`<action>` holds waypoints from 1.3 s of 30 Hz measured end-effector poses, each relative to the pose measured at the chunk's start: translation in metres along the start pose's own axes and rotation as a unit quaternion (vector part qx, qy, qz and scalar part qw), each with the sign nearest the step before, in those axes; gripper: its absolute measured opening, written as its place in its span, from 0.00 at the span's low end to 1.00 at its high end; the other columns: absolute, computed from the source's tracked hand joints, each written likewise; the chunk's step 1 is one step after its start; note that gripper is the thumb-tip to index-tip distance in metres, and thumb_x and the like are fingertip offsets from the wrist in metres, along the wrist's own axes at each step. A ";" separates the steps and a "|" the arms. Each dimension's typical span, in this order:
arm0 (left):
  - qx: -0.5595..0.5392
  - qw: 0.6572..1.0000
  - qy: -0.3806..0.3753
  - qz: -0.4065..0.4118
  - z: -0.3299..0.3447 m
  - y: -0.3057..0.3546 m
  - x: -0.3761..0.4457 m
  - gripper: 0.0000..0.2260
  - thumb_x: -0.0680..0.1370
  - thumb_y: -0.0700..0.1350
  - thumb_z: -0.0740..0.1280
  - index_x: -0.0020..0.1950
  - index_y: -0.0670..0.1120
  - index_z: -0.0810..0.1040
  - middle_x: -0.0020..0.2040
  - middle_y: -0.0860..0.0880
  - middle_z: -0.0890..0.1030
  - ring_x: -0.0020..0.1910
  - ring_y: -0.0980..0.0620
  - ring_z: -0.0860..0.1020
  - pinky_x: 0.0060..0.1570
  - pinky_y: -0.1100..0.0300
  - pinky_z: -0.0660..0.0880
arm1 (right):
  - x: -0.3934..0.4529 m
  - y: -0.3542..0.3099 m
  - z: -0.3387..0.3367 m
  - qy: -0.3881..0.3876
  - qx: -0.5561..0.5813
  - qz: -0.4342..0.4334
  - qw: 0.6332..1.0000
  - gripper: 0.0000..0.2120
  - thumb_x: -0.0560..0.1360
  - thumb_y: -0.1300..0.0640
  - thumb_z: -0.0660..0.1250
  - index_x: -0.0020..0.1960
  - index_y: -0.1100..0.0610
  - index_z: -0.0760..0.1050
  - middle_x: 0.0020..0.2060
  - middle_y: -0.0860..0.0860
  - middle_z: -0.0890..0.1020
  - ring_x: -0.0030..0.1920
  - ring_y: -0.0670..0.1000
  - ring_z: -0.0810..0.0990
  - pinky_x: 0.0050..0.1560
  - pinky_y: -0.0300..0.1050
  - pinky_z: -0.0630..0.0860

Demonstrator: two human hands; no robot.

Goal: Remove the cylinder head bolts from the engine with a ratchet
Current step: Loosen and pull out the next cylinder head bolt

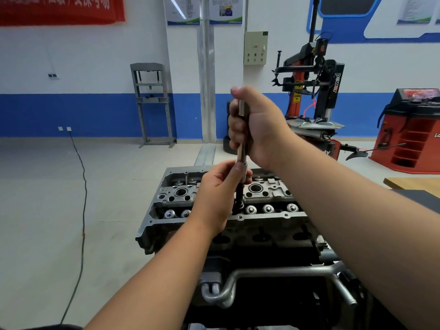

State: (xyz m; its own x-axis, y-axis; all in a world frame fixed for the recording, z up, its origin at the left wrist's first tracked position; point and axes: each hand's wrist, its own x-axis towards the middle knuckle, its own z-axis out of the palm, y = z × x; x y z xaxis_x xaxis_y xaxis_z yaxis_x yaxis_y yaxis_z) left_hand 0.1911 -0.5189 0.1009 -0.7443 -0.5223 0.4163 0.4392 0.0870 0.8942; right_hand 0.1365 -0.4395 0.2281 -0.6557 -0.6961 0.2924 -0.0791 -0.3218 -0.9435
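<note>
Midway through the head bolts: we lifted one clear of the cylinder head

A long dark bolt (pixel 240 196) stood upright in the socket, its lower end just above the cylinder head (pixel 214 203) at the near row's middle. Our left hand (pixel 217 196) pinched the socket joint with thumb and fingertips; our right hand (pixel 256 126) was wrapped tight round the extension bar (pixel 242 129), the ratchet itself hidden. We judged at least one bolt out; how many remained seated we could not tell. A tyre changer (pixel 314 91) stood behind.

The left hand (pixel 217 191) hides the ratchet (pixel 242 129) tip, so whether it meets a bolt is perhaps unknowable.
</note>
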 end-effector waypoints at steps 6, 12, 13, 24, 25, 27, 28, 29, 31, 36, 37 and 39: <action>0.000 0.999 0.038 0.017 0.001 -0.001 0.003 0.13 0.68 0.53 0.79 0.44 0.52 0.78 0.34 0.57 0.78 0.34 0.58 0.75 0.41 0.64 0.77 | -0.006 0.009 0.022 0.110 -0.055 -0.067 0.990 0.19 0.82 0.47 0.58 0.38 0.55 0.77 0.27 0.47 0.75 0.29 0.48 0.71 0.33 0.44 0.72; -0.039 0.999 -0.018 -0.018 0.000 0.003 -0.001 0.15 0.77 0.55 0.68 0.54 0.46 0.83 0.47 0.47 0.86 0.47 0.50 0.83 0.57 0.52 0.78 | 0.000 -0.001 0.006 -0.074 0.008 0.012 0.997 0.22 0.78 0.42 0.62 0.30 0.53 0.67 0.21 0.47 0.62 0.23 0.49 0.58 0.28 0.41 0.60; -0.030 0.999 -0.016 -0.022 -0.001 0.004 -0.001 0.15 0.77 0.56 0.67 0.52 0.46 0.83 0.46 0.48 0.86 0.47 0.49 0.83 0.58 0.51 0.78 | 0.000 -0.001 0.003 -0.069 0.019 0.011 0.997 0.20 0.79 0.44 0.62 0.33 0.53 0.67 0.22 0.47 0.62 0.23 0.49 0.58 0.29 0.42 0.60; -0.005 1.000 0.021 -0.010 0.001 0.000 0.001 0.19 0.66 0.60 0.78 0.46 0.48 0.80 0.38 0.49 0.80 0.39 0.47 0.74 0.46 0.49 0.74 | -0.005 0.008 0.021 0.038 -0.023 -0.071 0.997 0.17 0.79 0.52 0.58 0.32 0.54 0.68 0.22 0.47 0.67 0.23 0.48 0.62 0.27 0.40 0.62; -0.013 1.000 0.003 -0.016 0.000 0.000 0.001 0.16 0.70 0.60 0.76 0.47 0.50 0.82 0.40 0.49 0.82 0.40 0.48 0.78 0.49 0.50 0.76 | -0.004 0.008 0.020 0.018 -0.013 -0.069 0.997 0.19 0.79 0.51 0.59 0.31 0.53 0.67 0.21 0.46 0.66 0.22 0.47 0.60 0.25 0.40 0.60; -0.039 0.999 -0.024 -0.029 -0.001 0.000 0.002 0.16 0.77 0.59 0.68 0.51 0.48 0.83 0.43 0.47 0.84 0.43 0.51 0.81 0.51 0.53 0.77 | -0.003 0.009 0.014 -0.019 -0.012 -0.070 0.997 0.19 0.76 0.46 0.62 0.29 0.52 0.66 0.22 0.46 0.64 0.23 0.48 0.59 0.24 0.39 0.60; -0.046 0.998 -0.030 -0.036 -0.002 0.001 0.002 0.18 0.79 0.59 0.66 0.52 0.45 0.83 0.44 0.46 0.84 0.43 0.51 0.81 0.51 0.55 0.77 | -0.002 0.009 0.010 -0.032 -0.013 -0.070 0.997 0.18 0.74 0.45 0.63 0.29 0.51 0.65 0.22 0.47 0.63 0.23 0.49 0.58 0.25 0.40 0.60; -0.048 0.997 -0.033 -0.041 -0.002 0.002 0.002 0.20 0.80 0.60 0.65 0.52 0.43 0.82 0.43 0.46 0.85 0.43 0.51 0.82 0.50 0.56 0.77 | -0.002 0.010 0.007 -0.043 -0.009 -0.071 0.997 0.18 0.72 0.45 0.64 0.28 0.51 0.66 0.23 0.47 0.63 0.23 0.49 0.58 0.25 0.40 0.60; -0.045 0.997 -0.038 -0.048 -0.002 0.003 0.001 0.22 0.80 0.61 0.66 0.51 0.41 0.82 0.43 0.47 0.85 0.42 0.52 0.82 0.50 0.57 0.77 | -0.001 0.010 0.003 -0.058 0.007 -0.072 0.996 0.17 0.72 0.46 0.64 0.28 0.51 0.67 0.23 0.47 0.63 0.24 0.49 0.59 0.25 0.40 0.61; -0.058 0.996 -0.042 -0.055 -0.003 0.004 0.001 0.21 0.78 0.59 0.68 0.53 0.41 0.81 0.43 0.48 0.84 0.42 0.53 0.81 0.50 0.56 0.76 | 0.000 0.012 0.002 -0.064 0.027 -0.083 0.994 0.17 0.72 0.46 0.64 0.26 0.49 0.68 0.22 0.46 0.63 0.23 0.49 0.59 0.25 0.39 0.60; -0.056 0.996 -0.040 -0.056 -0.002 0.004 0.000 0.21 0.77 0.59 0.68 0.53 0.41 0.82 0.43 0.48 0.84 0.42 0.53 0.81 0.50 0.57 0.77 | -0.001 0.013 0.002 -0.065 0.027 -0.086 0.994 0.17 0.72 0.46 0.64 0.27 0.50 0.68 0.22 0.46 0.63 0.23 0.49 0.59 0.25 0.39 0.60; -0.051 0.996 -0.037 -0.057 -0.002 0.004 0.001 0.19 0.76 0.59 0.67 0.52 0.42 0.82 0.42 0.48 0.84 0.42 0.53 0.81 0.48 0.59 0.77 | -0.001 0.013 0.002 -0.067 0.028 -0.088 0.993 0.16 0.72 0.46 0.64 0.28 0.50 0.68 0.22 0.46 0.63 0.24 0.49 0.59 0.26 0.40 0.60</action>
State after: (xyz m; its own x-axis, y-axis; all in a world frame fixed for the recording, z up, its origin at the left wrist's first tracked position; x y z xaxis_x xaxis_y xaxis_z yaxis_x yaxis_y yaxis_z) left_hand 0.1933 -0.5206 0.1046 -0.8259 -0.4592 0.3272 0.3951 -0.0573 0.9169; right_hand 0.1373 -0.4441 0.2156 -0.5293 -0.7038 0.4738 -0.1401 -0.4783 -0.8670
